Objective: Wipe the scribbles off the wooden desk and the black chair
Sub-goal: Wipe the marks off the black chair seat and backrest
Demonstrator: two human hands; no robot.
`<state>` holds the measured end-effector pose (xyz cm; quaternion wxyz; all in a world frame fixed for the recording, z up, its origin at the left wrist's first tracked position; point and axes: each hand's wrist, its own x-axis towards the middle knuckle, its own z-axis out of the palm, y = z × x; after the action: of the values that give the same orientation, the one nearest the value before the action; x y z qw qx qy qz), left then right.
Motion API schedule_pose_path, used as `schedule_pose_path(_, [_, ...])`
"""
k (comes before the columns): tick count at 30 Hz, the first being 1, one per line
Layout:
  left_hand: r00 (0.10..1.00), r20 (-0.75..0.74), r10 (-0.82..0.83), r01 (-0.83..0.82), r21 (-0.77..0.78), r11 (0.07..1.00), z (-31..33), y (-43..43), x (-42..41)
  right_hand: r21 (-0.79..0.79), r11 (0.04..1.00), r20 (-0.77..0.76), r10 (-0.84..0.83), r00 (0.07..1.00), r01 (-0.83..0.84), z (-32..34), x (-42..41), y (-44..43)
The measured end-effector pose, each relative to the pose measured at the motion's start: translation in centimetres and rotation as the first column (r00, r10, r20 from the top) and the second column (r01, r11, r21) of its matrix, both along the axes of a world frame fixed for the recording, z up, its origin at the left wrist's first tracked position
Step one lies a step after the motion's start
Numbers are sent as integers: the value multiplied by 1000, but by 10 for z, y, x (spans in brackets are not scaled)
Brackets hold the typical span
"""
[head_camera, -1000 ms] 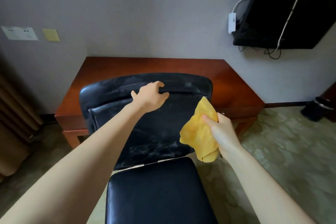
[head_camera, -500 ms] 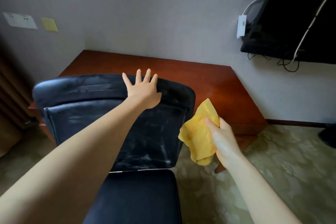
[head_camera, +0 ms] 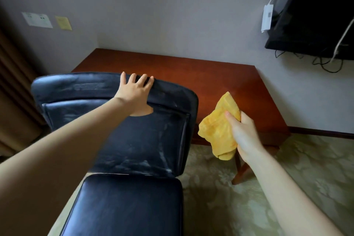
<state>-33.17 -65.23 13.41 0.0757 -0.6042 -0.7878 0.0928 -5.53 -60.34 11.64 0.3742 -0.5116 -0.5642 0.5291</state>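
1. Chair point(head_camera: 141, 140), black and padded, stands right in front of you, its seat point(head_camera: 130, 203) nearest you and its backrest point(head_camera: 115, 136) upright between the seat and the worktop point(head_camera: 191, 74).
2. Whitish scribbles point(head_camera: 134, 163) streak the front of the backrest, thickest along its lower edge and right side, with more on the top roll.
3. Your left hand point(head_camera: 134, 96) lies flat on the top of the backrest. Its 4 fingers are straight and spread over the upper edge, and its thumb points down onto the front panel. It grasps nothing.
4. Your right hand point(head_camera: 243, 132) is clamped around a bunched yellow cloth point(head_camera: 216, 132), with the thumb pressed on its front and the fingers wrapped behind.
5. You hold the cloth in the air just beside the right edge of the backrest, apart from it. From this view it overlaps the front edge of the worktop.
6. The reddish-brown wooden worktop sits pushed into the corner of the grey walls, and any marks on it are too faint to make out.
7. A black screen point(head_camera: 316, 15) with dangling cables hangs on the wall to the right, a white adapter point(head_camera: 266, 18) beside it.
8. Pale patterned carpet point(head_camera: 287, 178) covers the floor, and a brown curtain point(head_camera: 13, 92) hangs at the far left.
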Motion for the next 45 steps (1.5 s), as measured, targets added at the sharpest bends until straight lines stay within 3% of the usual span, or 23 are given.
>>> schedule_pose_path(16, [968,40,-249,251,-54,966,-1,-9,70,143,987,267,-109,957,73,13,58,0])
schedule_pose_path(27, [884,80,-461,467,-73,881,-5,-38,131,324,936,178,-201,963,136,42,73,-9])
schedule_pose_path(39, [773,176,-610,627,-65,776,-4,-68,154,331,923,321,-307,896,197,18,61,-87])
schedule_pose_path(41, [754,209,-622,644,-51,763,-5,-74,158,375,898,361,-370,856,229,10,58,-108])
schedule_pose_path(45, [695,245,-676,701,-19,713,-8,-88,165,552,811,549,-530,646,197,3,58,-150])
